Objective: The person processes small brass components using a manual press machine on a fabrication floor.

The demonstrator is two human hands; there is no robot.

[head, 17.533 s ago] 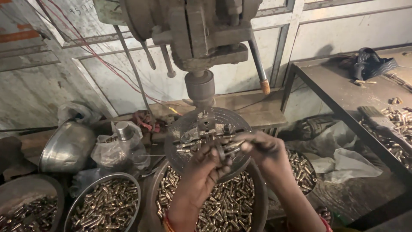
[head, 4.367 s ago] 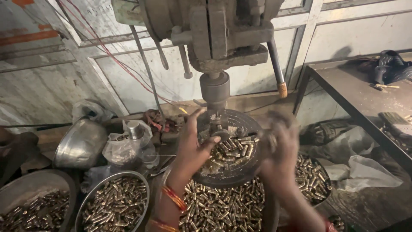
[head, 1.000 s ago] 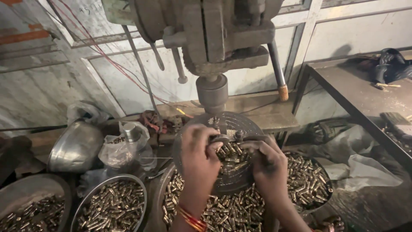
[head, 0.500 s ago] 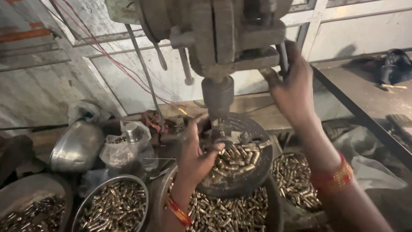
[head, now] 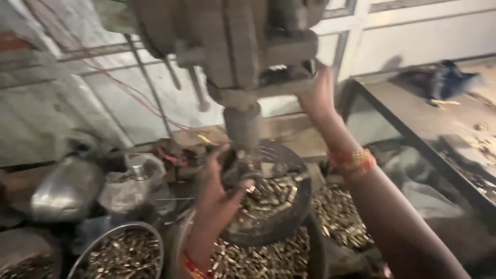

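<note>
1. Small brass parts lie heaped on the round drill-press table, right under the spindle.
2. Nearest, a metal bowl of more brass pieces sits at lower left.
3. The left hand reaches to the table, fingers curled at something small below the spindle; blur hides what it pinches.
4. A shiny metal pot rests at left.
5. Farther up, the right hand is raised beside the machine head; its grip cannot be told.
</note>
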